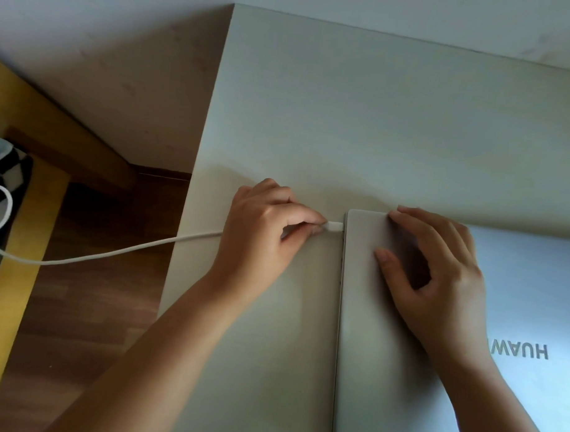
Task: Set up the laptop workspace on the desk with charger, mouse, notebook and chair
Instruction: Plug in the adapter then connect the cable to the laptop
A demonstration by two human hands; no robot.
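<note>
Right at the centre of the frame, the white plug of the charger cable meets the left edge of a closed silver Huawei laptop, near its far corner; whether it is fully seated cannot be told. The left hand is curled around the plug, pinching it between thumb and forefinger, with the other fingers folded in. The right hand lies on the laptop's lid, fingers spread and fingertips pressing near the far left corner, gripping nothing. The laptop rests flat on a pale desk, filling the lower right of the frame, its logo upside down to the camera. From the left hand the cable runs leftward, off the desk edge and over a brown wooden floor, to a loop at the left border, where a yellow wooden surface and a black-and-white patterned item sit.
</note>
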